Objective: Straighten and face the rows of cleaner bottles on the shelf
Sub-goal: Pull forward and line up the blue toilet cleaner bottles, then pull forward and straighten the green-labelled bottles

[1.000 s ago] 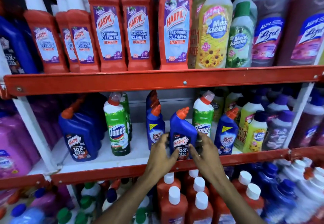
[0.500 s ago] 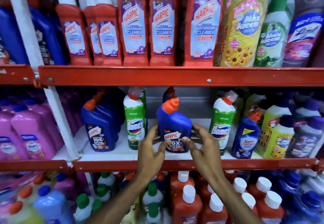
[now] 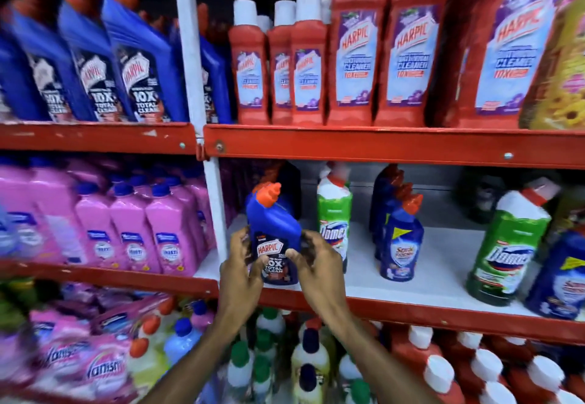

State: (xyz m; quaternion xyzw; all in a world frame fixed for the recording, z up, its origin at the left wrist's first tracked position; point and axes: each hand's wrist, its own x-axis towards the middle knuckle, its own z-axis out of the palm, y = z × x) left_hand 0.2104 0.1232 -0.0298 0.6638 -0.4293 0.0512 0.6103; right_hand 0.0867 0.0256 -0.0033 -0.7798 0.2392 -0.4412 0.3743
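Note:
A blue Harpic bottle (image 3: 274, 236) with an orange cap stands at the left front of the middle white shelf (image 3: 421, 280), its label facing me. My left hand (image 3: 239, 274) grips its left side and my right hand (image 3: 319, 267) grips its right side. Behind it more blue Harpic bottles are mostly hidden. Right of it stand a green Domex bottle (image 3: 334, 217), a row of blue Sani Fresh bottles (image 3: 400, 239), and another green Domex bottle (image 3: 509, 245). A blue Sani Fresh bottle (image 3: 560, 274) is cut off at the right edge.
A white upright post (image 3: 202, 119) stands just left of the held bottle. Red Harpic bathroom cleaner bottles (image 3: 357, 49) fill the shelf above. Pink bottles (image 3: 133, 232) and large blue Harpic bottles (image 3: 139, 65) fill the left bay. Capped bottles crowd the shelf below.
Both hands have carried the blue Harpic bottle leftward along the middle shelf, from between the Sani Fresh and Domex bottles to the left end by the white post. The view has swung left.

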